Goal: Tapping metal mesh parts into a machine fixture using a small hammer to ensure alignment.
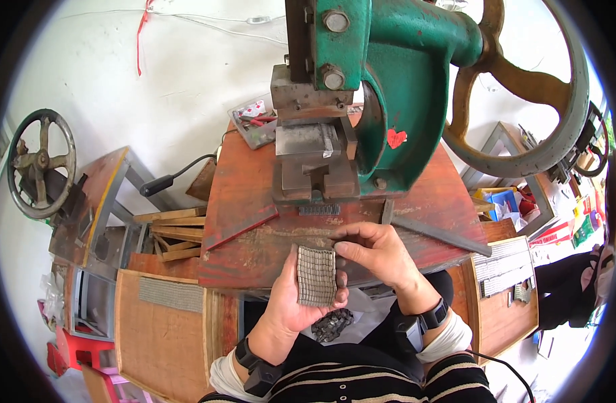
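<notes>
My left hand point(296, 303) cups the metal strip point(316, 275), right hand point(375, 252) pinching its edge; a loose pinch could drop it.

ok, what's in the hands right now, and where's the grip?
A block of small grey metal strips lies in the left hand, cupped from below and along its sides. The right hand pinches its top right corner with the fingertips.

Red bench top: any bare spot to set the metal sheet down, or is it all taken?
Bare patch on the bench left of the left hand, bordered by the red strip and the front edge. Another strip sits between the right hand and the grey bar. Crowded at the press base, where a small ridged piece lies. Left hand holds the sheet.
</notes>
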